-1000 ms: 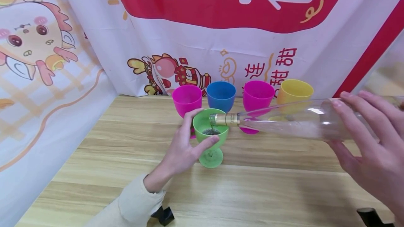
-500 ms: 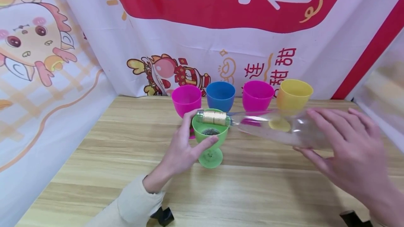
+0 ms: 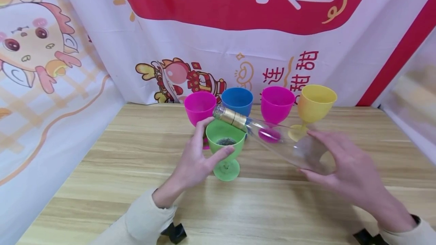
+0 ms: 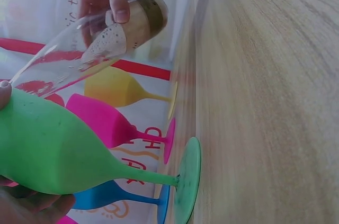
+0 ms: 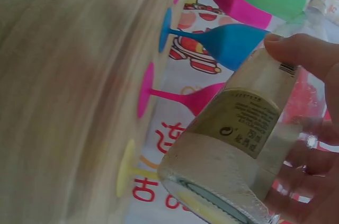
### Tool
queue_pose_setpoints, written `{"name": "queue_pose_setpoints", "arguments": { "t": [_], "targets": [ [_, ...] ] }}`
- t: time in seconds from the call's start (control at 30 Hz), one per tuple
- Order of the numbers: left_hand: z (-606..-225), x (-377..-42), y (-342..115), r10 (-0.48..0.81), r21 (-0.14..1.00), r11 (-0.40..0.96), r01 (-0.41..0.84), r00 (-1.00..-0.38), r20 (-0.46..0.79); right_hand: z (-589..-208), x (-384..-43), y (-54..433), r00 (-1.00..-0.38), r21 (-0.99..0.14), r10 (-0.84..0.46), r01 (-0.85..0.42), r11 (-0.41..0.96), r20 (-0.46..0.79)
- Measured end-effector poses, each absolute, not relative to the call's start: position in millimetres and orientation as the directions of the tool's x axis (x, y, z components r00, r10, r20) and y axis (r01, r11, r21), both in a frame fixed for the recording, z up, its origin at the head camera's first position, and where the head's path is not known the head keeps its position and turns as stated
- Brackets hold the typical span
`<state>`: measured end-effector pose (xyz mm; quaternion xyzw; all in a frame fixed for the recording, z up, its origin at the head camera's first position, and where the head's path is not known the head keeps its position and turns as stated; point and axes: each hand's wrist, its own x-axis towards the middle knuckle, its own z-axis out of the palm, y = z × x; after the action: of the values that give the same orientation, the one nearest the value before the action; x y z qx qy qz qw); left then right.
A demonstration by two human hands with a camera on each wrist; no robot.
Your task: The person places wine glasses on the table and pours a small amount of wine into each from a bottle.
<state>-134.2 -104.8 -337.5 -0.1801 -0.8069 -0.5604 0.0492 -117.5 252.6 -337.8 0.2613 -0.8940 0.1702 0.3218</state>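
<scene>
My left hand (image 3: 195, 160) grips the bowl of a green goblet (image 3: 225, 153), thumb on the near side. The goblet stands upright on the table, a little dark liquid (image 3: 225, 141) in its bottom. In my right hand (image 3: 352, 175) is a clear glass bottle (image 3: 277, 144), held near its base. Its gold-banded neck slants up to the left over the goblet's rim, the mouth near the far side. No stream shows from the mouth. A printed label (image 5: 243, 121) shows on the bottle in the right wrist view.
Behind stand more goblets in a row: one pink (image 3: 200, 107), one blue (image 3: 237, 99), another pink (image 3: 277, 105) and one yellow (image 3: 315, 103). A printed cloth (image 3: 204, 44) hangs behind the wooden table (image 3: 136, 143).
The right hand has come left and lower with the bottle, which has gone from nearly level to mouth-up. The thin stream from its mouth has stopped. The left hand keeps its hold.
</scene>
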Motion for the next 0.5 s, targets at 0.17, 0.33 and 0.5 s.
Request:
{"name": "queue_pose_setpoints", "arguments": {
  "t": [0.17, 0.33, 0.5],
  "targets": [
    [-335.6, -131.8, -105.5, 0.205, 0.888, 0.311, 0.339, -0.936, 0.286, -345.5, -121.9, 251.3, -0.646, -0.168, -0.348, -0.598, 0.784, 0.679],
    [-333.8, -128.7, -107.6, 0.166, 0.884, 0.319, 0.341, -0.939, 0.302, -352.3, -126.7, 253.2, -0.660, -0.256, -0.310, -0.616, 0.745, 0.684],
    [-328.6, -125.6, -117.9, 0.107, 0.879, 0.343, 0.332, -0.943, 0.315, -358.6, -130.6, 260.0, -0.738, -0.473, -0.165, -0.569, 0.673, 0.654]
  ]
}}
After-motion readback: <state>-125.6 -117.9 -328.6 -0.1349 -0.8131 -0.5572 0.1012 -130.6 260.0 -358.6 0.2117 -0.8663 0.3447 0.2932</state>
